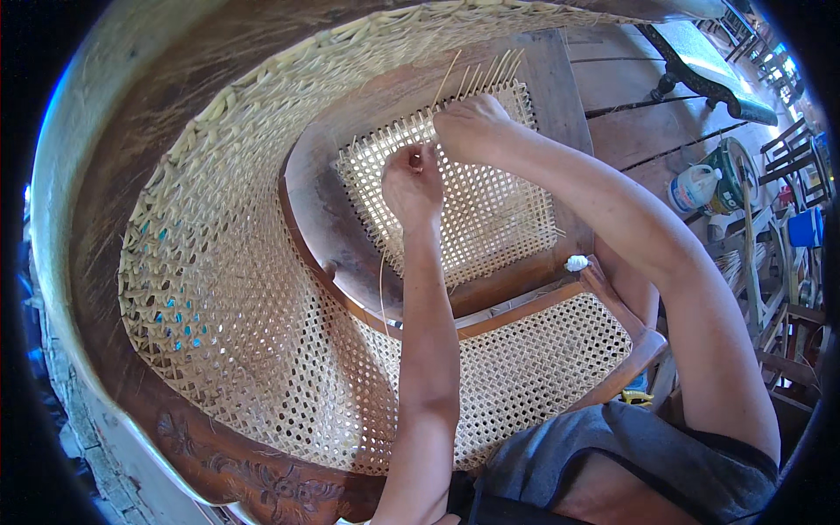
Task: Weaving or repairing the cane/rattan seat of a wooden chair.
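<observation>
A wooden chair seat [315, 197] carries a square woven cane panel [490, 210] in its middle. Over the panel's left-middle part, my left hand [413, 182] is closed with curled fingers; whatever it pinches is too small to tell. Close beside it, at the far edge of the weave, my right hand [472, 129] is closed too, its fingertips hidden from view. Several loose cane ends [490, 77] stick up past the far edge, just beyond my right hand. A thin cane strand [381, 284] hangs off the panel's near left side, left of my left forearm.
A curved cane backrest [236, 262] in a carved wooden frame [271, 472] wraps round the left and near sides. White wrapping covers a frame tip [577, 262] at right. Beyond stand a white plastic jug [691, 188], a green bucket [728, 175], a blue container [805, 227] and a dark-legged bench [700, 74].
</observation>
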{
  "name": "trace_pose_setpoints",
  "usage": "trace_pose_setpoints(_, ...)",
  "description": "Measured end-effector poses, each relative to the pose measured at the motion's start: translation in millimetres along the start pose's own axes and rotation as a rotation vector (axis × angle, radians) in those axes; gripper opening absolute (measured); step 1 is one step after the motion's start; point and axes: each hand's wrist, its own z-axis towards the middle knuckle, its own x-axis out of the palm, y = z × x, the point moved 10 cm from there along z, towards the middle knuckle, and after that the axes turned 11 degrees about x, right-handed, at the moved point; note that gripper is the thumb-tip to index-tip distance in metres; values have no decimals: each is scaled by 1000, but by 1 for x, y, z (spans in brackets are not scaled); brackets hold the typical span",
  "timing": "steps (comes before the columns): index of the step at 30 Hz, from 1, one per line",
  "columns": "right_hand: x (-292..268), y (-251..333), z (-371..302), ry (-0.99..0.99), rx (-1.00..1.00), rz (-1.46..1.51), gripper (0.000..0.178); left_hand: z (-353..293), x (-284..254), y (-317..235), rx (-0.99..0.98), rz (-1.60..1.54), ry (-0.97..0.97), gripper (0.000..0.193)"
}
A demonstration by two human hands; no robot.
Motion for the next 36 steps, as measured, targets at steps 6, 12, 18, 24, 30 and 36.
trace_pose_setpoints(6,-4,-25,-1,49,96,-2,33,-4,-4,-28,216,191,-189,12)
trace_pose_setpoints(12,-54,-109,2,-204,235,8,44,-9,7,-32,151,292,-167,17)
trace_pose_setpoints(18,-46,-114,-18,-203,297,151,50,-10,-26,5,1,-8,-284,21)
trace_pose_setpoints(24,-32,-119,-19,-184,333,252,45,-19,-33,27,-90,-484,-310,12)
trace_pose_setpoints(30,-58,-82,-33,-105,198,201,45,11,34,-45,-66,-807,155,21)
trace_pose_setpoints(36,-27,-54,-13,-60,135,94,32,7,13,-11,-14,-694,-161,11)
